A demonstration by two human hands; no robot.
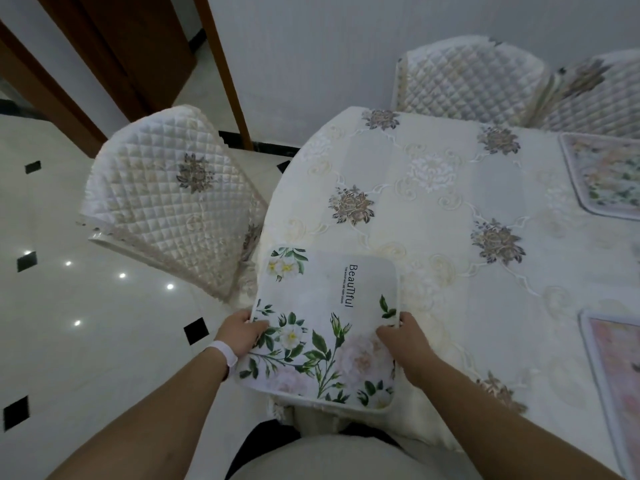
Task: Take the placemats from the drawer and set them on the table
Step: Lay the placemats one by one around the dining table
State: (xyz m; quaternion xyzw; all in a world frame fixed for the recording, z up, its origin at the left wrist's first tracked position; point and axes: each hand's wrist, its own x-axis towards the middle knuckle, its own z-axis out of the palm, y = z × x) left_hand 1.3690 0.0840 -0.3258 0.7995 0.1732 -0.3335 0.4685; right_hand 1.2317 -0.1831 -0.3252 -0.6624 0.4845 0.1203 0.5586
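A white placemat [329, 317] printed with green leaves, pale flowers and the word "Beautiful" is held over the near left edge of the table [433, 216]. My left hand [239, 336] grips its left edge with the thumb on top. On the opposite side my right hand [405, 344] grips the right edge. A second floral placemat [606, 174] lies flat at the far right of the table. A third, pinkish one [616, 375] lies at the near right, partly cut off by the frame. The drawer is out of view.
The table wears a cream embroidered cloth. A quilted chair [173, 202] stands at its left end, and two more quilted chairs [467, 77] stand along the far side. Glossy white floor tiles [86, 306] spread to the left, with a brown door frame [225, 64] behind.
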